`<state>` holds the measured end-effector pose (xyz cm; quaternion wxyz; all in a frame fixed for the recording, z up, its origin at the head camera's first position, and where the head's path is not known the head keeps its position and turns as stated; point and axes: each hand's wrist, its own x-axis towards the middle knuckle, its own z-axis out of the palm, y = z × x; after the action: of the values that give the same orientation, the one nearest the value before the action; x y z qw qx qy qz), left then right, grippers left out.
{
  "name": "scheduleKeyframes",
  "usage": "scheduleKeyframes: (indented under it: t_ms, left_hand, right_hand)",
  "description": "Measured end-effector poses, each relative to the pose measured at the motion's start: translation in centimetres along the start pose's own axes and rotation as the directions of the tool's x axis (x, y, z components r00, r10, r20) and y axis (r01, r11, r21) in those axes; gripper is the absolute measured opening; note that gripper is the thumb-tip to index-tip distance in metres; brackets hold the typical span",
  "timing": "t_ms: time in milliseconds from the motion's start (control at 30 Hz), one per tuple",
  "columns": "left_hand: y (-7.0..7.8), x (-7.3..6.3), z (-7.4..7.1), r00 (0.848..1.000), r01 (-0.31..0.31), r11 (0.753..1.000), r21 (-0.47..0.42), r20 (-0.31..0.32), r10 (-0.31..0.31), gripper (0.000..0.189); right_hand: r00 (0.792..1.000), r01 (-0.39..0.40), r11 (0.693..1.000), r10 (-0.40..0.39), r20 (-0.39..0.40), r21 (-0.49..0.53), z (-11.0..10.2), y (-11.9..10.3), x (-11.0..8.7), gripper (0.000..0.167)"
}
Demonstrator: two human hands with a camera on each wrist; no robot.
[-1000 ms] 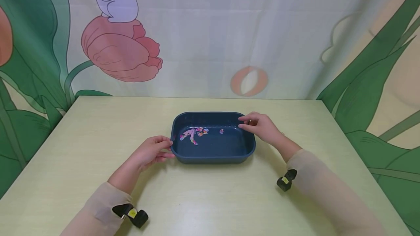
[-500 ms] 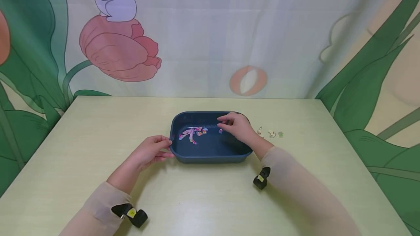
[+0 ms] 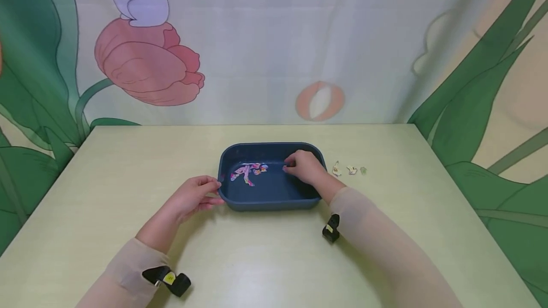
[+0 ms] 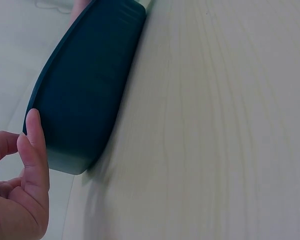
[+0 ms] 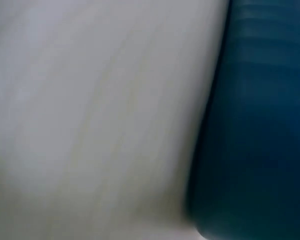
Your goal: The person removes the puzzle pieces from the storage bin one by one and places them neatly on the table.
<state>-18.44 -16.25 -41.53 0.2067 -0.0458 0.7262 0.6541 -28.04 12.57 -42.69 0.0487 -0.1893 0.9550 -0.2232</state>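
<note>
The tray point(image 3: 274, 205) sits on the table point(image 3: 257, 260), the left hand point(image 3: 192, 197) pinching its rim between eight and nine o'clock. Inside, towards three, the right hand point(image 3: 306, 168) bends its fingers by a small piece point(image 3: 284, 168); I can't tell whether they grip it. Bright pieces point(image 3: 245, 171) lie at nine, pale pieces point(image 3: 352, 170) outside at three.

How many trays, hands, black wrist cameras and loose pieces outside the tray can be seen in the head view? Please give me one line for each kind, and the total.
Blue tray: 1
Hands: 2 (left hand, right hand)
Black wrist cameras: 2
Loose pieces visible outside the tray: 3
Total: 8
</note>
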Motion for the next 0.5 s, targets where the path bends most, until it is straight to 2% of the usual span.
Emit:
scheduleKeyframes:
  t_ms: [267,500]
  left_hand:
    - [0.01,0.17,-0.16,1.0,0.007,1.0,0.001,0.009,-0.007,0.035]
    - [-0.2,0.29,-0.09,1.0,0.025,1.0,0.001,-0.005,-0.025,0.035]
  right_hand:
    - [0.999,0.001,0.995,0.003,0.038,-0.103,0.06,-0.28,0.07,0.02]
    - [0.997,0.04,0.991,-0.032,0.067,-0.129,0.22,-0.49,-0.14,0.02]
